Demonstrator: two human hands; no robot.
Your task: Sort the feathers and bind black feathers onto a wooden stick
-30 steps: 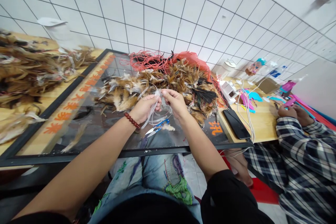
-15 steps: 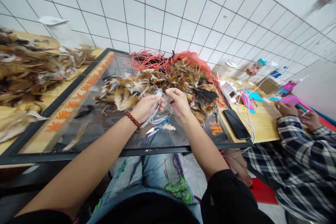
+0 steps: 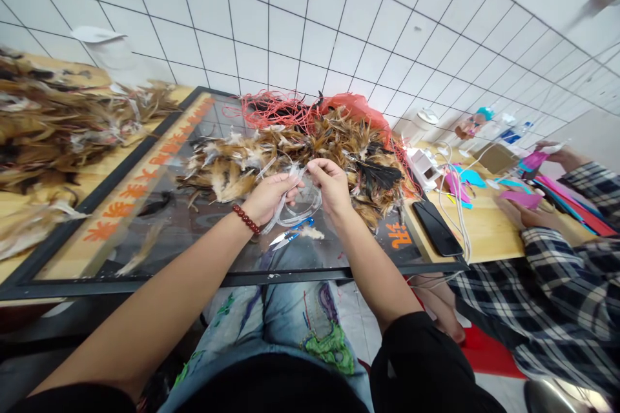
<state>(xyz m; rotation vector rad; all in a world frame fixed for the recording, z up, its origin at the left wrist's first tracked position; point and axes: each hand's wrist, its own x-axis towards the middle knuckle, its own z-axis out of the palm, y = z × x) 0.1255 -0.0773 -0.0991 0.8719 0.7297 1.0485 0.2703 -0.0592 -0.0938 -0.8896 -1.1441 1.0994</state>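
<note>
My left hand (image 3: 276,197), with a beaded bracelet on its wrist, is closed on a bundle of clear-white cord (image 3: 310,206). Strands of the cord loop down below the fingers. Close beside it, my right hand (image 3: 332,187) pinches the cord between thumb and forefinger. Under the hands, a pair of blue-handled thread snips (image 3: 289,235) lies on the glass-topped board. Behind the hands spreads a heap of brown, white and black feathers (image 3: 290,145). Exactly where the cord ends, I cannot make out.
Red cords (image 3: 276,110) and a red plastic bag (image 3: 358,110) lie behind the feathers. More feathers (image 3: 58,135) cover the left table. A phone (image 3: 436,229) and white cables (image 3: 460,226) are at the right. A co-worker in a plaid sleeve (image 3: 557,264) handles pink pieces (image 3: 523,199).
My right hand has moved slightly, and the cord now shows as a wider loop between my hands. The co-worker's hands have spread apart, one reaching farther back.
</note>
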